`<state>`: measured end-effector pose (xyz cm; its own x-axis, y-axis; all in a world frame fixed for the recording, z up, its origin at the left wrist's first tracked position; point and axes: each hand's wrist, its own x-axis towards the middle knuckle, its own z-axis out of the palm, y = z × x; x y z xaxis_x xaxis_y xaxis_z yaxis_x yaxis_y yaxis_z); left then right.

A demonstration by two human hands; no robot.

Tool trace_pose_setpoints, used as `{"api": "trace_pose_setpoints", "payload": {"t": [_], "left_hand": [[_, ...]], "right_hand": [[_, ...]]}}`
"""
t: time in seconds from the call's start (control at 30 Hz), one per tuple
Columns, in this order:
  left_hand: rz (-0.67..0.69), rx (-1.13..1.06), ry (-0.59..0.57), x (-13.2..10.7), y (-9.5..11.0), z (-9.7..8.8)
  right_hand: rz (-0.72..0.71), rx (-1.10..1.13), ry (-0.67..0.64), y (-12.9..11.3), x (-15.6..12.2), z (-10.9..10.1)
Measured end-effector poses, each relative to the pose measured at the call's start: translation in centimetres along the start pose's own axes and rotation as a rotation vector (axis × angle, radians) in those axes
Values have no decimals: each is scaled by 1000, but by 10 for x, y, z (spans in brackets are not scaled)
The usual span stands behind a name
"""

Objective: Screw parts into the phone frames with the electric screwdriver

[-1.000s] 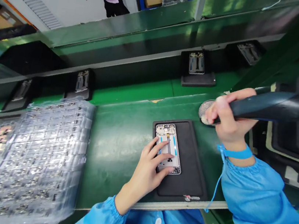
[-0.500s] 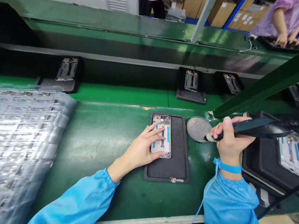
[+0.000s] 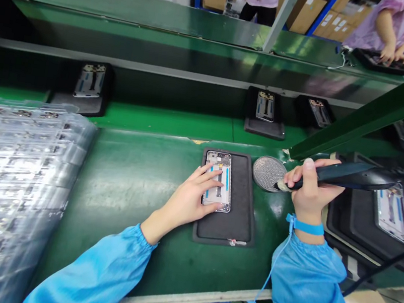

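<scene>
head view: my left hand (image 3: 193, 194) lay spread on the phone (image 3: 225, 196), right hand (image 3: 311, 189) gripped black tool (image 3: 352, 175). phone looked light, stiff, fragile inside; rim (image 3: 230, 190) seemed safest hold.

An opened phone (image 3: 224, 195) lies flat, inside facing up, under the spread fingers of the left hand (image 3: 190, 192), with its top end reaching past the fingertips. It has a silver rim, a board across the top, a dark ribbon down the middle and blue strips along it; the fingers cover part of its left side and the thumb crosses its lower end. The black handheld tool (image 3: 356, 176) lies nearly level through the curled fingers of the right hand (image 3: 310, 197), its tip just beyond them.
</scene>
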<state>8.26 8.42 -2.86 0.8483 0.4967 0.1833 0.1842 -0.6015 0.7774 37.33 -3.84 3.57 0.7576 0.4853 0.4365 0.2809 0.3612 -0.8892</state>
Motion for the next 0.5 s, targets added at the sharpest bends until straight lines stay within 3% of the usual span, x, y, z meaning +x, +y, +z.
{"api": "trace_pose_setpoints", "payload": {"t": [0.5], "left_hand": [[16, -21, -43, 1, 1, -4]], "right_hand": [[16, -15, -28, -2, -1, 3]]}}
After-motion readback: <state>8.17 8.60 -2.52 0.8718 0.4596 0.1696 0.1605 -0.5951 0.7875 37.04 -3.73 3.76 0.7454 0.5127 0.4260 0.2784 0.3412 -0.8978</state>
